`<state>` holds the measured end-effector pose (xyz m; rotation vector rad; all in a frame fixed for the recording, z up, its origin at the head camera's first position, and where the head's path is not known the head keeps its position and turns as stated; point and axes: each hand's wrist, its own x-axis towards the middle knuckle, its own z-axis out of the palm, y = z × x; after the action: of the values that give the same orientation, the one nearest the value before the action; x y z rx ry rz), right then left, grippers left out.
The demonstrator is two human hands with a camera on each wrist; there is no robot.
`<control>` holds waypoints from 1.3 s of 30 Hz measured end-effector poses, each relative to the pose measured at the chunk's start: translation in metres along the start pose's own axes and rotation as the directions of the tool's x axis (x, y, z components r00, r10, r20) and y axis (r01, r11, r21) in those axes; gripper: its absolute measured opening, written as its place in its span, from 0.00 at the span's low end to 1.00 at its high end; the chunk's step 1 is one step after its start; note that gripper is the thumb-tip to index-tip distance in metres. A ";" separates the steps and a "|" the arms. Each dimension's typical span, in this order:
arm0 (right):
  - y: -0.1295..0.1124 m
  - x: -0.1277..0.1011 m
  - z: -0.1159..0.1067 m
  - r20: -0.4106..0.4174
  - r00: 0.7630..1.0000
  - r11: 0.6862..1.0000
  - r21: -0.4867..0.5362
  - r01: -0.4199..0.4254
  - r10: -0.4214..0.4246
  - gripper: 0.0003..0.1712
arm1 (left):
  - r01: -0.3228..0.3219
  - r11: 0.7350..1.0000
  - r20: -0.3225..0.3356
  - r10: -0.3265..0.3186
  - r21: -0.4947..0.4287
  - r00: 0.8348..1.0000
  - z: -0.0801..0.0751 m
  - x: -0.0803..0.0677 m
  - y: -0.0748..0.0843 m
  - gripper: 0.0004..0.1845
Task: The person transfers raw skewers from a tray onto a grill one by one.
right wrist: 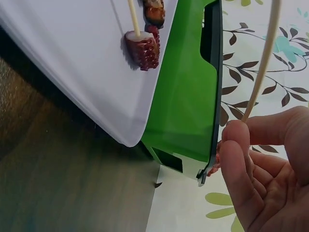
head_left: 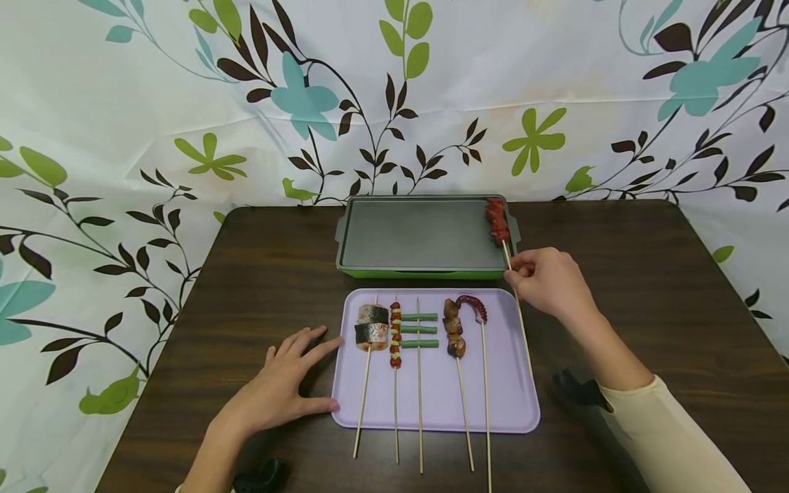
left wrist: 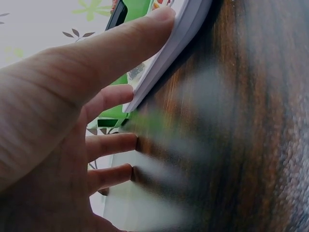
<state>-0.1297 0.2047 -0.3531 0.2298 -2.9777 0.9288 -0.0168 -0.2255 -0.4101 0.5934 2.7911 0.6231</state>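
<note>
A: What lies on the tray (head_left: 444, 412)?
B: From its left: fish skewer (head_left: 372, 326), second skewer (head_left: 395, 339), bean skewer (head_left: 420, 330), fourth skewer (head_left: 454, 329), tentacle skewer (head_left: 476, 305), all with sticks running out past its near edge
A: And behind the tray?
B: The grill (head_left: 422, 236) just behind, the cloth (head_left: 382, 150) farther back; the table (head_left: 641, 287) is underneath
A: The sixth skewer (head_left: 496, 220)?
B: Its head is behind the tray's right side, over the grill
A: Hands?
B: Left hand (head_left: 277, 383) touching the tray's left edge, right hand (head_left: 550, 282) near its far right corner, pinching the sixth skewer's stick
</note>
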 end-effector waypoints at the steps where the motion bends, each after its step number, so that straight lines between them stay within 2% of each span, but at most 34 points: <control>1: 0.000 0.000 0.001 -0.006 1.000 1.000 -0.007 0.004 -0.004 0.12 | 0.001 1.000 0.000 -0.001 -0.001 1.000 0.000 0.000 0.000 0.49; 8: 0.000 0.001 0.003 -0.017 1.000 1.000 -0.030 -0.009 0.009 0.13 | -0.005 1.000 -0.013 0.005 0.000 1.000 0.001 0.000 -0.001 0.50; 16: -0.003 0.001 0.005 -0.024 1.000 0.998 -0.068 -0.018 0.016 0.13 | 0.022 1.000 0.009 -0.022 -0.018 1.000 0.001 -0.001 -0.002 0.51; 24: -0.001 -0.003 0.007 -0.039 0.999 0.999 -0.046 -0.018 0.016 0.14 | -0.001 1.000 -0.002 0.001 -0.010 1.000 0.001 0.000 0.000 0.49; 39: 0.000 -0.014 0.005 -0.040 0.999 0.999 -0.030 -0.010 0.009 0.18 | 0.000 1.000 -0.013 0.000 -0.004 1.000 0.000 0.000 -0.001 0.50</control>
<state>-0.1154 0.2038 -0.3575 0.1945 -2.9569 0.8773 -0.0173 -0.2259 -0.4109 0.5914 2.8014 0.6340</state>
